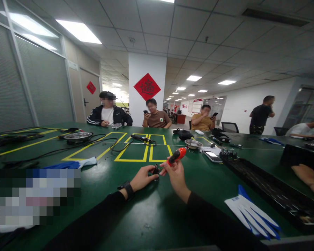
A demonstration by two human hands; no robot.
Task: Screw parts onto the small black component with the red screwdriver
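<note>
Over the green table, my left hand pinches a small dark cylindrical part with a metallic top, held upright between thumb and fingers. Close beside it on the right, my right hand is closed around a screwdriver with a red and black handle. The handle tilts up to the right. Its shaft points down toward the part, but fingers hide the tip, so I cannot tell whether the two touch.
White-and-blue gloves lie at right beside a long black tray of small parts. A phone and metal bowls stand farther back, along with a cabled tool. Several people sit around the table; another person's arm rests at right.
</note>
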